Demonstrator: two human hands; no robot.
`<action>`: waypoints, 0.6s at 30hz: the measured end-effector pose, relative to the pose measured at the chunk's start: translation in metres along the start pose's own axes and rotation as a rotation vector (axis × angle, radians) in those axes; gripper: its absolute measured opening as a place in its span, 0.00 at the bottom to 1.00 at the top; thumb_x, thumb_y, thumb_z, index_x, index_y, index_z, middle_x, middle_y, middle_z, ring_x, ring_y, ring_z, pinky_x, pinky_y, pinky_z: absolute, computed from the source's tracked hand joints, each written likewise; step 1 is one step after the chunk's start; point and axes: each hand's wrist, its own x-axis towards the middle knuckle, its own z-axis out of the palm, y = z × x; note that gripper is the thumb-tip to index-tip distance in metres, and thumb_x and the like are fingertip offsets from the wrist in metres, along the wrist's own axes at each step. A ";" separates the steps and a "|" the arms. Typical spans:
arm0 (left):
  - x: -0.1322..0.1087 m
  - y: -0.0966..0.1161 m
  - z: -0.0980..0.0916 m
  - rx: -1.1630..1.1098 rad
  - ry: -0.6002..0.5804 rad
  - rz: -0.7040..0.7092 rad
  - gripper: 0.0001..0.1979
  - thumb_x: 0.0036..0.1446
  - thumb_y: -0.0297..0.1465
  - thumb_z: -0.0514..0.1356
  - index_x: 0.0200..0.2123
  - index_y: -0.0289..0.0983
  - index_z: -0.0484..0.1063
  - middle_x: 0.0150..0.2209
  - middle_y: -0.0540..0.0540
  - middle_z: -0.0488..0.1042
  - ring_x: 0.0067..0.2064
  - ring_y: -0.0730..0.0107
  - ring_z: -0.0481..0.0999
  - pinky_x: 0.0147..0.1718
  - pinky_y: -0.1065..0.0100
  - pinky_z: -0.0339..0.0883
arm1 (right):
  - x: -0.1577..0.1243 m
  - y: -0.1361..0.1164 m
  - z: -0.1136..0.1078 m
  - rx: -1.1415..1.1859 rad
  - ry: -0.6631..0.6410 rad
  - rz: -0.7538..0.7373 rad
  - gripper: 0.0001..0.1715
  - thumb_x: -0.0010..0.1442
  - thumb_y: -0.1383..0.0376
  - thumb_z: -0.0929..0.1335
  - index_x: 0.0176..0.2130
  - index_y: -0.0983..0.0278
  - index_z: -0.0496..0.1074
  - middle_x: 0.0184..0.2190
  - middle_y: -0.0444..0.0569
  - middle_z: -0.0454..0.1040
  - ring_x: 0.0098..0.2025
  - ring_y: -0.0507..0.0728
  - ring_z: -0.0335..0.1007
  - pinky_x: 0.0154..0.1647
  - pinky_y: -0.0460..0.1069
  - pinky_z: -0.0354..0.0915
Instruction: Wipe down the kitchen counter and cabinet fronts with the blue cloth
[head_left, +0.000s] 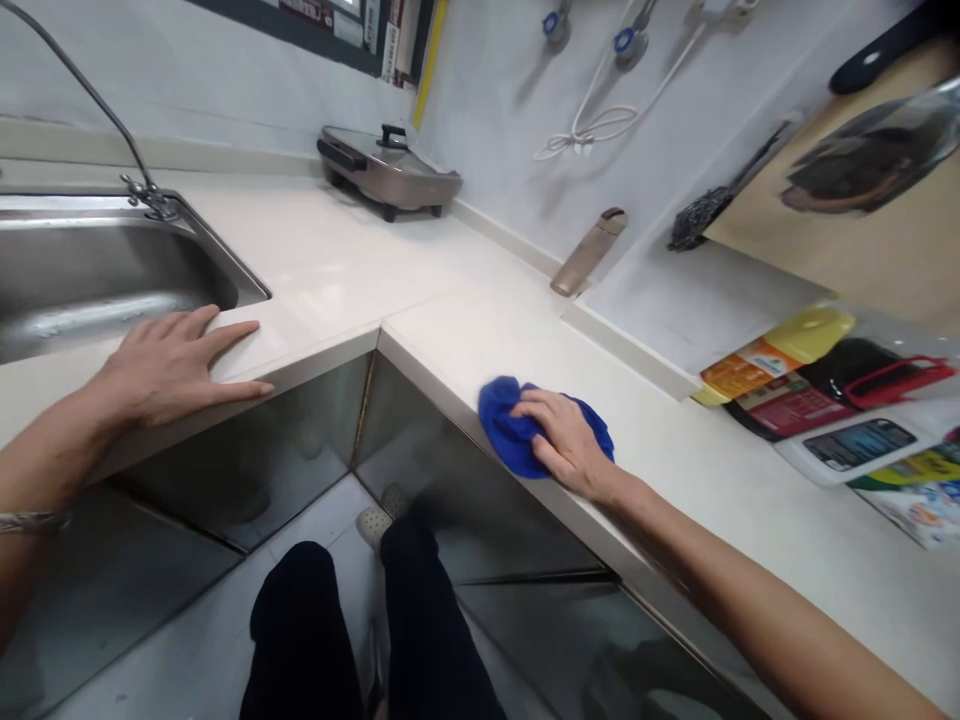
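My right hand (564, 440) presses a bunched blue cloth (504, 425) onto the white countertop (450, 300), close to its front edge. The fingers curl over the cloth, which spreads out around them. Over on the left, my left hand (176, 368) rests on the counter's edge beside the metal sink (97, 260). Its fingers are spread and it holds nothing. The thumb lies along the front edge of the counter.
An electric pan (390, 172) with a lid sits in the far corner. A tan bottle (589, 255) stands near the wall. At right are a yellow jug (772, 355), a white bottle (862, 445) and a cutting board (847, 250). A faucet (150, 195) rises behind the sink.
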 end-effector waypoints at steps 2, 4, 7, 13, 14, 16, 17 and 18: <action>0.001 -0.001 0.000 0.022 0.003 0.000 0.50 0.62 0.67 0.43 0.76 0.41 0.50 0.73 0.32 0.49 0.71 0.34 0.55 0.69 0.42 0.50 | -0.031 -0.008 -0.013 0.004 0.010 0.013 0.17 0.70 0.61 0.58 0.54 0.57 0.68 0.56 0.54 0.72 0.61 0.65 0.67 0.59 0.63 0.61; 0.002 -0.002 0.001 0.035 0.005 0.001 0.49 0.63 0.66 0.43 0.76 0.42 0.49 0.73 0.32 0.49 0.71 0.34 0.55 0.69 0.42 0.50 | -0.061 -0.012 -0.025 0.012 0.011 0.032 0.16 0.68 0.62 0.59 0.52 0.57 0.67 0.54 0.54 0.72 0.58 0.65 0.68 0.57 0.62 0.61; 0.003 -0.002 0.002 0.057 0.007 -0.001 0.49 0.63 0.65 0.44 0.76 0.43 0.49 0.72 0.34 0.50 0.70 0.35 0.56 0.68 0.42 0.52 | -0.103 -0.001 -0.042 0.008 0.001 0.076 0.14 0.66 0.61 0.60 0.49 0.57 0.67 0.52 0.53 0.73 0.56 0.65 0.69 0.56 0.62 0.62; 0.001 0.001 0.003 0.033 0.037 0.006 0.53 0.59 0.68 0.39 0.76 0.40 0.52 0.71 0.33 0.52 0.69 0.33 0.57 0.67 0.43 0.52 | -0.176 0.065 -0.067 -0.373 -0.064 0.678 0.22 0.65 0.58 0.59 0.53 0.60 0.70 0.56 0.58 0.73 0.58 0.70 0.69 0.60 0.67 0.64; 0.001 0.001 0.004 0.017 0.042 0.007 0.54 0.58 0.69 0.37 0.76 0.40 0.52 0.71 0.33 0.52 0.69 0.33 0.57 0.67 0.43 0.51 | -0.182 0.075 -0.069 -0.448 -0.086 0.808 0.25 0.65 0.57 0.58 0.56 0.61 0.70 0.57 0.59 0.72 0.59 0.71 0.69 0.60 0.69 0.64; 0.002 -0.002 0.009 -0.012 0.056 0.011 0.59 0.55 0.72 0.33 0.75 0.39 0.53 0.71 0.32 0.52 0.70 0.33 0.55 0.68 0.42 0.49 | -0.184 0.091 -0.071 -0.549 -0.132 1.018 0.30 0.68 0.55 0.56 0.62 0.62 0.68 0.60 0.62 0.71 0.60 0.73 0.68 0.60 0.71 0.64; 0.003 -0.004 0.013 -0.017 0.064 0.009 0.61 0.52 0.73 0.30 0.75 0.39 0.54 0.71 0.32 0.52 0.70 0.32 0.55 0.68 0.42 0.49 | -0.180 0.098 -0.071 -0.579 -0.151 1.094 0.32 0.68 0.54 0.55 0.64 0.62 0.67 0.61 0.63 0.70 0.61 0.74 0.67 0.60 0.71 0.64; 0.005 -0.008 0.018 -0.013 0.075 0.007 0.63 0.51 0.74 0.28 0.75 0.40 0.54 0.71 0.33 0.53 0.70 0.32 0.56 0.68 0.42 0.49 | -0.172 0.104 -0.069 -0.601 -0.165 1.156 0.33 0.69 0.54 0.55 0.65 0.63 0.66 0.61 0.64 0.69 0.61 0.75 0.67 0.60 0.72 0.63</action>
